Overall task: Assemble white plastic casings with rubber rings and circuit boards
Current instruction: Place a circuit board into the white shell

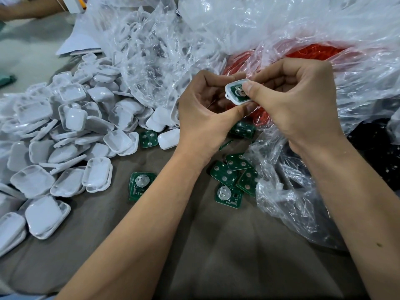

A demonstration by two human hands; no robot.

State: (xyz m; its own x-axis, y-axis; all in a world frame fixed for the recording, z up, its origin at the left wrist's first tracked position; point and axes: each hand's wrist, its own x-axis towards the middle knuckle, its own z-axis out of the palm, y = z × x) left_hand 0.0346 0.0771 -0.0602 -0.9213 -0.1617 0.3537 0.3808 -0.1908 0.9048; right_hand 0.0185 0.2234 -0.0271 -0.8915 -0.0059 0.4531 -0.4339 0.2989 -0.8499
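Both hands point(249, 109) pinch a white casing point(237, 94), apparently holding a circuit board point(237, 92).

This looks like a small assembly workshop, a hand-work bench rather than a home or office; a heap of identical white plastic casings point(65, 135) lies loose on a table covered with grey-brown cloth point(216, 256); green circuit boards point(229, 180) are scattered in small clusters beside it; large clear plastic bags point(164, 57) hold more casings in bulk, and another bag holds a mass of red rubber rings point(311, 53); parts are in bulk and unsorted, as for piecework; another person's arm point(28, 9) rests at the far left edge of the same table.
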